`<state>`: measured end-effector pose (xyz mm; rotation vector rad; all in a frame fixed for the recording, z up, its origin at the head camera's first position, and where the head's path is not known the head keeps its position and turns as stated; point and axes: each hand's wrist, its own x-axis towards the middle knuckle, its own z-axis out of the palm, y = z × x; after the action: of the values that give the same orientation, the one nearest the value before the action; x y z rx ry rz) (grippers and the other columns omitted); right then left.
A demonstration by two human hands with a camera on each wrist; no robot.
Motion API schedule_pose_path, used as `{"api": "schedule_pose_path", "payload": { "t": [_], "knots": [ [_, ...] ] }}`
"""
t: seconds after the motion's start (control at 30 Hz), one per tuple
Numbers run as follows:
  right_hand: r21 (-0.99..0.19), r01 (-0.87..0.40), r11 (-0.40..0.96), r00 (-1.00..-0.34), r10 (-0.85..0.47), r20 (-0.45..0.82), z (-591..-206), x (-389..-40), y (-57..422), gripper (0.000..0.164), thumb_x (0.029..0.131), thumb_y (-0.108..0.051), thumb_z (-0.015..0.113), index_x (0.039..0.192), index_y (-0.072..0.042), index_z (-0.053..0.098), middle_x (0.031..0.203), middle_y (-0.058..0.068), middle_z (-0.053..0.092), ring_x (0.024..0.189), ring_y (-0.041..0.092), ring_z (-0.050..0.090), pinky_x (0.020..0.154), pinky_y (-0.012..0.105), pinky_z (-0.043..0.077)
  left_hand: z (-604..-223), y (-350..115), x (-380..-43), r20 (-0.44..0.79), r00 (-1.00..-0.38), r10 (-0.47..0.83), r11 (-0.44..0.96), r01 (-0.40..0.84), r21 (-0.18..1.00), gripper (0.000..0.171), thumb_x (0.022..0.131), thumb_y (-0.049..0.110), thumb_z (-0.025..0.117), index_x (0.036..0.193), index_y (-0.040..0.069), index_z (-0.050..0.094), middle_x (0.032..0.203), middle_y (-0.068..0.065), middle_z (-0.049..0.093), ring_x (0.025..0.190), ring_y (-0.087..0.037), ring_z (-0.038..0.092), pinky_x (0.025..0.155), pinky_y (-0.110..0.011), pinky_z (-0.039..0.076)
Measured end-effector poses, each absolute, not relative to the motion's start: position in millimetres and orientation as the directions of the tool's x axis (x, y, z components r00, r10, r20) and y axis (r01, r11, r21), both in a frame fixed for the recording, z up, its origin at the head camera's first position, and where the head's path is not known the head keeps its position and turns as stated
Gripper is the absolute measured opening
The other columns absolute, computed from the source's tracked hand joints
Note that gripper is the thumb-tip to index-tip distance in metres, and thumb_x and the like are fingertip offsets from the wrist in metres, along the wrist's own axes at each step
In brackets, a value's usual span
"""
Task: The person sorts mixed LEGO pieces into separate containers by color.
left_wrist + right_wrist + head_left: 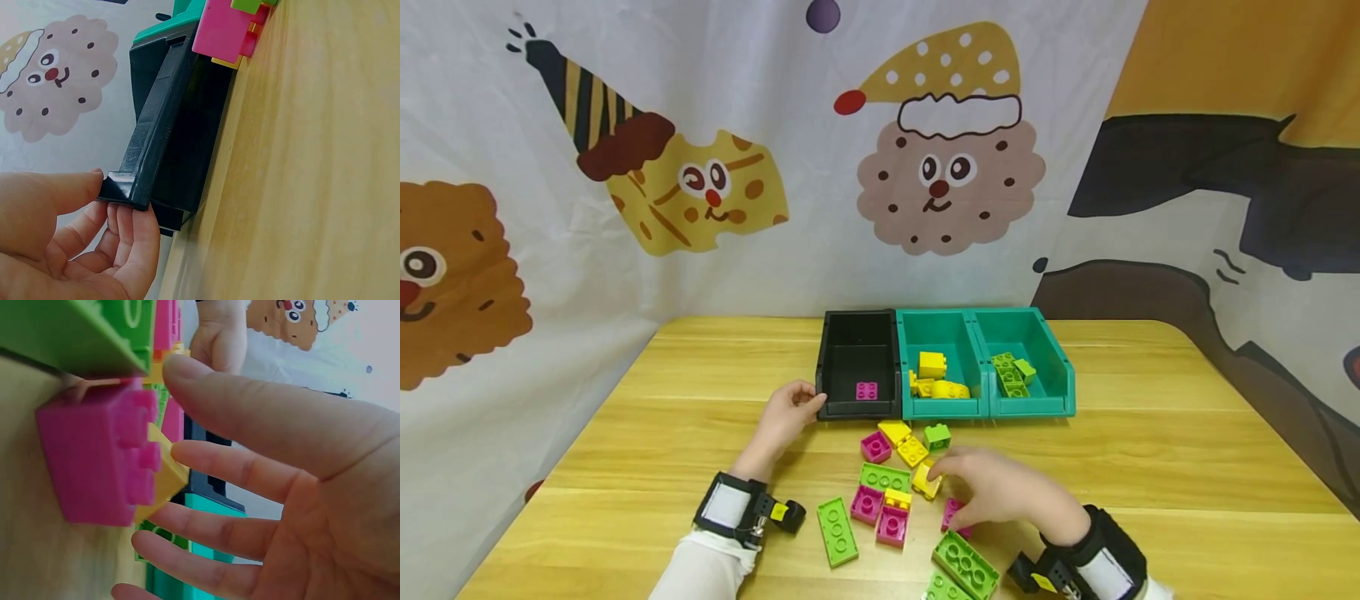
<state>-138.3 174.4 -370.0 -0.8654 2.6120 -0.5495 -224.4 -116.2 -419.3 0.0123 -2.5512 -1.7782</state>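
Observation:
My left hand (786, 421) grips the front left corner of a black bin (857, 410). In the left wrist view the thumb lies on the bin's rim (147, 137), with the fingers beneath. One pink brick (867, 391) lies inside that bin. My right hand (1000, 492) hovers over the loose bricks, fingers spread and holding nothing. Between its thumb and fingers, on the table, is a pink brick (87, 462), studs facing the palm in the right wrist view. A yellow brick (922, 483) lies by the right fingertips; whether they touch it I cannot tell.
Right of the black bin stand two teal bins, one with yellow bricks (932, 365), the other with green bricks (1009, 379). Several pink, green and yellow bricks lie before them, including a long green brick (837, 532) and a large green brick (966, 564) near the right wrist.

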Motion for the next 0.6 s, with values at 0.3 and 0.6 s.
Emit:
{"api": "schedule_pose_path", "payload": {
  "t": [0.3,0.6],
  "knots": [
    [-0.464,-0.463,0.755,-0.765,-0.605,-0.221,-371.1,-136.4,171.1,0.045,0.071,-0.020,0.082,0.112,-0.011,0.064,0.115,0.004,0.059,0.101,0.022,0.055,0.087,0.041,0.051,-419.7,-116.0,-224.7,0.022,-0.999,-0.023,0.335,0.013,0.942,0.014,0.091,0.009,0.062,0.093,-0.004,0.057,0.080,-0.006,0.051,0.071,-0.012,0.050,0.069,-0.029,0.054],
    [-0.498,-0.456,0.738,-0.759,-0.615,-0.215,-372.4,-136.2,171.0,0.035,0.074,-0.020,0.080,0.105,-0.014,0.065,0.101,-0.001,0.054,0.081,0.013,0.049,0.068,0.024,0.046,-419.9,-116.1,-224.7,0.019,-1.000,-0.022,0.334,0.011,0.943,0.014,0.091,0.009,0.062,0.093,-0.004,0.057,0.080,-0.006,0.050,0.072,-0.013,0.049,0.070,-0.030,0.055]
  ]
}}
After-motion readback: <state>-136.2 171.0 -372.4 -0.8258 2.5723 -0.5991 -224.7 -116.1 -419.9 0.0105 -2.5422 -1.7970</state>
